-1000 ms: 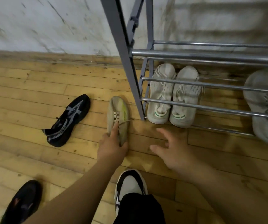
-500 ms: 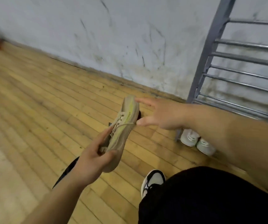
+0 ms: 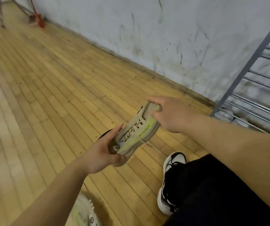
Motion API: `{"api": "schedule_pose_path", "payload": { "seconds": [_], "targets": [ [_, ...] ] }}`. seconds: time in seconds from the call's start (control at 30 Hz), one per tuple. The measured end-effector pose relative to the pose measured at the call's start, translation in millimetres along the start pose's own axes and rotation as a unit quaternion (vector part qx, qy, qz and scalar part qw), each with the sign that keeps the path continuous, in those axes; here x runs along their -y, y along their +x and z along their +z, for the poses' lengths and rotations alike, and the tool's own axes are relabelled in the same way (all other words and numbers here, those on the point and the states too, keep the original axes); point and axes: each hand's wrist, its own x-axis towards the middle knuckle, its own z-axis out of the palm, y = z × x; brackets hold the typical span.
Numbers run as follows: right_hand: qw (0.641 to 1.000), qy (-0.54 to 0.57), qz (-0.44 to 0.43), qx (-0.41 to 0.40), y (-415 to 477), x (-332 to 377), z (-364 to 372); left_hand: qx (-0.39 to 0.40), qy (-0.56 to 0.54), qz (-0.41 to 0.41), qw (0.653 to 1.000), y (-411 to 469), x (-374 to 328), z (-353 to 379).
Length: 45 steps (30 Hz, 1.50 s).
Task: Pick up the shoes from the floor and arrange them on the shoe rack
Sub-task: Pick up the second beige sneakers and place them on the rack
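I see left hand (image 3: pixel 101 154) curled round heel of tan shoe (image 3: pixel 137 131), right hand (image 3: pixel 168 116) pinching toe. I guess shoe light, bendy; heel grip best.

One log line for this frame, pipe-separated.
phase: shoe held | tan-lime shoe: off floor | left hand: grips heel | right hand: grips toe | shoe rack: at right, shoe not yet placed

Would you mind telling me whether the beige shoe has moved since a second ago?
Yes. The beige shoe has risen off the floor it lay on; the left hand holds its heel, the right hand its toe.
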Motion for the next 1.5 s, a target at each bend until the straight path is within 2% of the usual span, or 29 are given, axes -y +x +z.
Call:
{"api": "schedule_pose_path", "payload": {
  "seconds": [0.2,0.3,0.43,0.53,0.7,0.83,0.93,1.03,1.23,1.37,1.5],
  "targets": [
    [0.993,-0.095,-0.046,0.047,-18,-2,41,-0.037,0.014,-0.064,0.997,-21,60,33],
    [0.995,-0.082,-0.040,0.044,-19,-6,44,-0.070,0.064,-0.113,0.989,-24,87,45],
    [0.996,-0.074,-0.036,0.044,-20,-16,52,-0.111,0.126,-0.304,0.938,-46,156,51],
    [0.991,-0.082,-0.024,0.099,-24,-22,62,-0.089,0.154,-0.408,0.895,-72,203,62],
    [0.986,-0.093,-0.020,0.135,-24,-28,72,0.033,0.229,-0.421,0.877,-103,266,86],
    [0.984,-0.097,-0.022,0.148,-21,-29,77,-0.012,0.211,-0.405,0.890,-95,267,95],
    [0.984,-0.095,-0.015,0.150,-18,-29,77,-0.040,0.213,-0.417,0.883,-86,261,97],
    [0.985,-0.088,-0.016,0.150,-16,-27,76,-0.081,0.191,-0.393,0.896,-71,235,98],
    [0.988,-0.101,-0.030,0.114,-6,-20,56,-0.175,0.098,-0.233,0.952,-21,129,78],
    [0.989,-0.139,-0.033,0.029,-11,-8,-2,-0.229,0.055,-0.095,0.967,28,31,51],
    [0.981,-0.144,0.008,-0.133,-42,-20,-104,-0.230,0.042,0.073,0.970,72,-84,38]
  ]
}}
